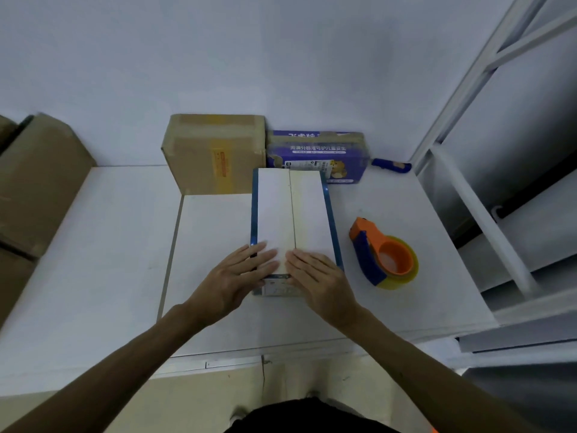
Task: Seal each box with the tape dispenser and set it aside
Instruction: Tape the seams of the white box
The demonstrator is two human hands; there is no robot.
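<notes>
Where the left hand and the right hand are working, a big white table lies under them. Far out past the left hand sits a pile of big brown boxes. They run off the edge, so I cannot count them.

Right under both hands is one long white box with blue edges. Its two flaps are pushed down and meet in a line down the middle. I see no clear tape on that line, so I think this box is not sealed yet.

Past the fingertips, near the wall, stand one brown box and one purple box, side by side. Both seem to have tape on them, so they look done and set aside.

The two hands lie flat with straight fingers. They press the flaps and grip nothing.

Just beside the right hand, not touching it, one orange and blue tape dispenser lies on the table. Nobody holds it. Farther past the right hand lies one small blue tool.

What is left, I think: pick up the dispenser, tape the line, and move the box away.
</notes>
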